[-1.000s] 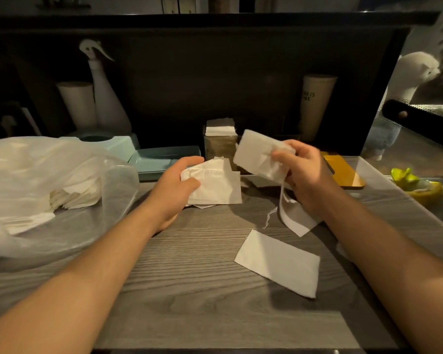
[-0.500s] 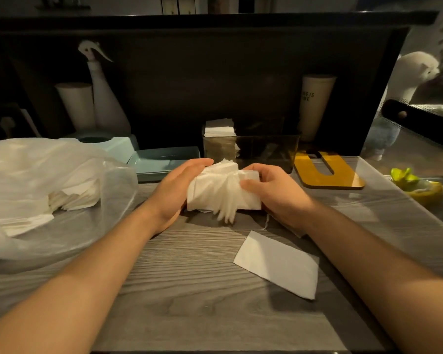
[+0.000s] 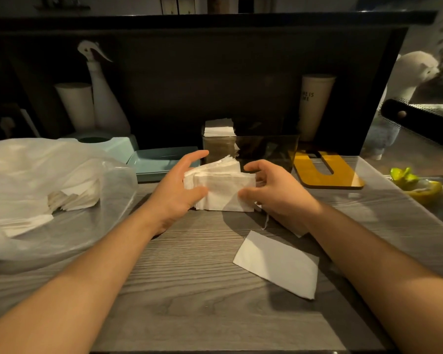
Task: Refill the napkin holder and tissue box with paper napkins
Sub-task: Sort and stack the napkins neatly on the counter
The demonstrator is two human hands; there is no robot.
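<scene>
Gripping a napkin stack (image 3: 223, 186) from both ends, left hand (image 3: 175, 190) and right hand (image 3: 271, 190) hold it on the counter (image 3: 189, 290), just before the holder (image 3: 251, 152). Holder partly filled at its left; remainder judged outstanding. More napkins wait in the bag (image 3: 49, 190).

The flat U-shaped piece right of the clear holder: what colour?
Yellow-orange with a dark edge, lying flat on the table; seen in the head view.

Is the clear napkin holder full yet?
No. The clear holder has napkins only at its left end; the rest looks empty.
</scene>
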